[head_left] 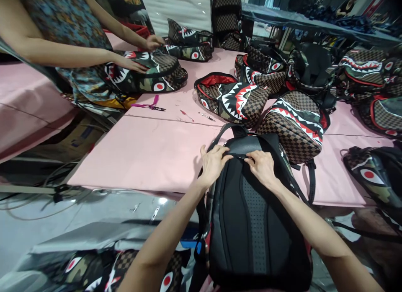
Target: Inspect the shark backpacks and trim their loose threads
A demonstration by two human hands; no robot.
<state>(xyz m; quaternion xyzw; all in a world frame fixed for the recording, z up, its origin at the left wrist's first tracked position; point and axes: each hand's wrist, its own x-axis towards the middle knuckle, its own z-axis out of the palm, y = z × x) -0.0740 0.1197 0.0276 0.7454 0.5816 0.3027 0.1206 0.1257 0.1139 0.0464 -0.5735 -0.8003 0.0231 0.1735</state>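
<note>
A black backpack (257,225) lies back panel up in front of me, its top on the pink table and its lower part past the table's edge. My left hand (214,163) pinches the seam below the top handle (226,130), thumb and fingers together. Close by on the right, my right hand (261,166) pinches the same seam. Between the two hands shows a short strip of the seam with a small shiny spot that I cannot make out.
Checkered shark-mouth backpacks (234,97) lie beyond and to the right. Purple-handled snippers (153,105) and a pen (206,116) lie on the pink table (150,153). A co-worker's hands (133,62) rest on another backpack at left. More bags (91,271) sit low at front left.
</note>
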